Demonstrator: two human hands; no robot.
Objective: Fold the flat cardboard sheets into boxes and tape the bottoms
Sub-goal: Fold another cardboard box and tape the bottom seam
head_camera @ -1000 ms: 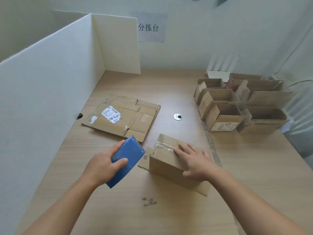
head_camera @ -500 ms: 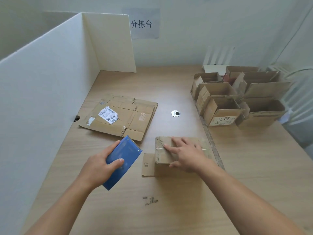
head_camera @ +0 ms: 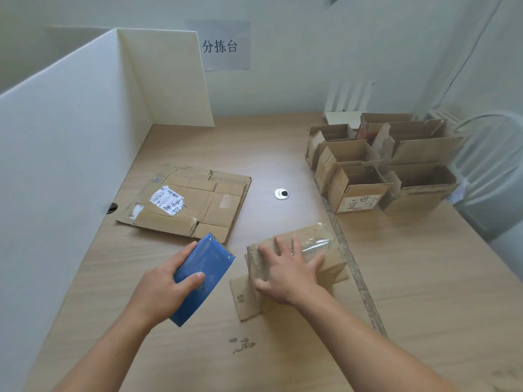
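Observation:
A small cardboard box (head_camera: 322, 247) stands upside down at the table's middle front, with clear tape along its upward-facing bottom and one flap lying flat toward me. My right hand (head_camera: 288, 270) lies spread on top of it, fingers straight, thumb down the near side. To its left, my left hand (head_camera: 164, 287) grips a blue tape dispenser (head_camera: 206, 270) held just above the table. A stack of flat cardboard sheets (head_camera: 195, 205), the top one bearing a white shipping label, lies farther back on the left.
Several folded open boxes (head_camera: 379, 168) stand grouped at the right rear. A white partition (head_camera: 70, 137) walls off the left side and back corner. A round metal grommet (head_camera: 281, 194) sits in the wooden table (head_camera: 410, 292). A paper sign hangs on the back wall.
The box has been turned under my right hand, so its taped bottom now stretches to the right. My left hand with the dispenser has stayed nearly still.

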